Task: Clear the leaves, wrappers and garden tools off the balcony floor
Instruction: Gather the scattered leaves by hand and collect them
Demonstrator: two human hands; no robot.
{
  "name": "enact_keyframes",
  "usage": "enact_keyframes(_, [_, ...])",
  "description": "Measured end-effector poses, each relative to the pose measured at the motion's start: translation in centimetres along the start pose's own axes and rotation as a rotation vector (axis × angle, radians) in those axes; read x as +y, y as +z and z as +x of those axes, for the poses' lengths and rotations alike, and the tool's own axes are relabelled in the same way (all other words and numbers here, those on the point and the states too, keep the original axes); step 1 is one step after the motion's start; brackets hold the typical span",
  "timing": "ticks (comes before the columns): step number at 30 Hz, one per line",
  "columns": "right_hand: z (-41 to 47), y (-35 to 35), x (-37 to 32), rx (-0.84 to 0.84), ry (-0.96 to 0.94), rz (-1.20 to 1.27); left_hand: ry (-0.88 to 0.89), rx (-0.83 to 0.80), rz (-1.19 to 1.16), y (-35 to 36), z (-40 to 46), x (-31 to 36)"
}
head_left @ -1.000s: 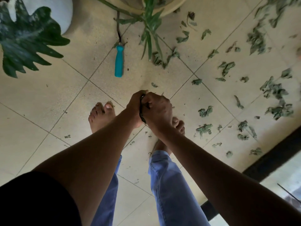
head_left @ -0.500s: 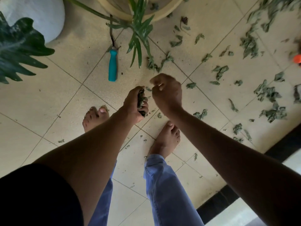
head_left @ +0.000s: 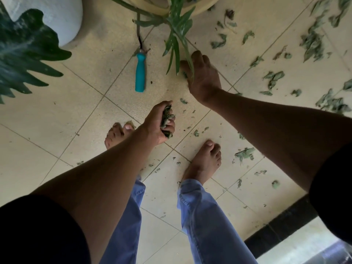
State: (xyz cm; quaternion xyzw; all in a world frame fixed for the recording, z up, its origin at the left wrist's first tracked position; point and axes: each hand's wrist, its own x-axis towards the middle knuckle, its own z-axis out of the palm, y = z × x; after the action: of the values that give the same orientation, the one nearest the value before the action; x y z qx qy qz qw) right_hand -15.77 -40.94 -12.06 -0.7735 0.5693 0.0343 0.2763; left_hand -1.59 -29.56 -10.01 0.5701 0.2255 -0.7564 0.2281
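My left hand point(head_left: 159, 124) grips a wad of dried green leaves point(head_left: 167, 119) above the tiled floor, just in front of my bare feet. Farther out, my right hand point(head_left: 204, 77) is down at the floor under a hanging plant frond point(head_left: 176, 37). Its fingers rest where small leaf bits lie, and its underside is hidden. A garden tool with a teal handle point(head_left: 140, 73) lies on the tiles left of my right hand, untouched. Several dried leaves point(head_left: 273, 80) are scattered across the floor to the right.
A white pot point(head_left: 57, 18) stands at the top left with a large dark leaf point(head_left: 24, 54) over the floor. A beige pot point(head_left: 198, 6) stands at the top centre. A black threshold strip point(head_left: 276, 225) runs along the lower right. More leaves point(head_left: 244, 154) lie beside my right foot.
My hands have come apart. The left hand kept the wad of leaves, and the right hand moved away from it, forward to the floor beneath the frond.
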Motion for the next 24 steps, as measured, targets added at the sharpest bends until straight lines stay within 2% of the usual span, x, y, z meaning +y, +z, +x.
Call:
enact_keyframes(3, [0.0,0.7,-0.2,-0.114,0.057,-0.012,-0.014,0.008,0.019,-0.4,0.0,-0.4])
enact_keyframes(9, [-2.3,0.4,-1.2,-0.092,0.272,0.261,-0.021,-0.015,0.042,-0.7,-1.0,-1.3])
enact_keyframes(14, [-6.9,-2.7,-4.3,-0.069,0.552,0.919,-0.022,0.05,0.016,-1.1,-2.0,-1.7])
enact_keyframes(16, [-9.2,-4.0,-5.7,-0.09,0.592,1.187,-0.017,0.061,-0.002,-1.2,-2.2,-1.9])
enact_keyframes(18, [-11.0,-4.5,-7.3,-0.109,0.606,1.347,-0.009,0.052,-0.005,-1.0,-2.5,-2.1])
enact_keyframes(20, [-12.4,-3.7,-8.5,-0.074,0.628,1.313,0.028,0.044,-0.02,-0.6,-2.5,-2.5])
enact_keyframes(24, [-14.2,-1.3,-10.4,0.062,0.637,0.976,0.061,0.031,-0.03,-0.3,-2.1,-2.8])
